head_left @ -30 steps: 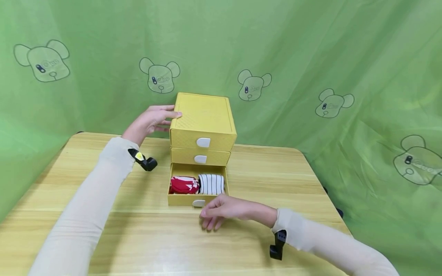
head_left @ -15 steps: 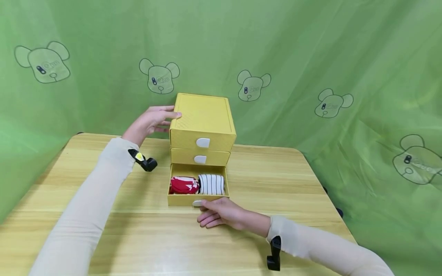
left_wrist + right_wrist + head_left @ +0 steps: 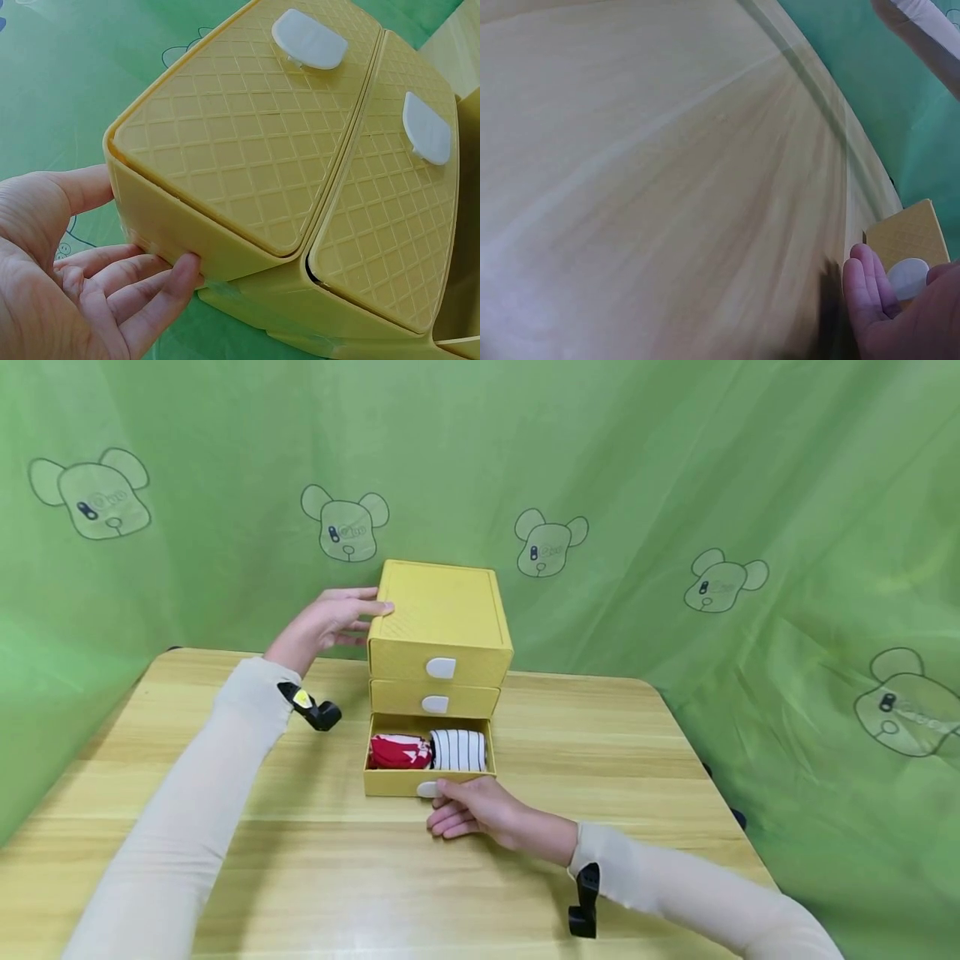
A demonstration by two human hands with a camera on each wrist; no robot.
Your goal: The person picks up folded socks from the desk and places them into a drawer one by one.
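A yellow drawer cabinet [image 3: 442, 606] stands at the back of the table, with its bottom drawer [image 3: 397, 785] partly out. Inside that drawer lie a red-and-white rolled cloth [image 3: 400, 752] and a white rolled cloth with dark stripes [image 3: 459, 750]. My left hand [image 3: 330, 620] rests on the cabinet's upper left side, thumb on the top edge; in the left wrist view its fingers lie along the side wall. At the drawer front, the thumb of my right hand [image 3: 480, 812] touches beside the white handle [image 3: 428, 789], the other fingers extended below it.
Above the pulled-out drawer, two other drawers with white handles [image 3: 441, 668] are closed. The wooden table [image 3: 315, 877] has a rounded right corner. A green curtain [image 3: 637, 460] with bear-head drawings hangs behind and beside it.
My right hand has come from in front of the drawer to its handle, and the bottom drawer has slid slightly inward. The left hand has stayed on the cabinet.
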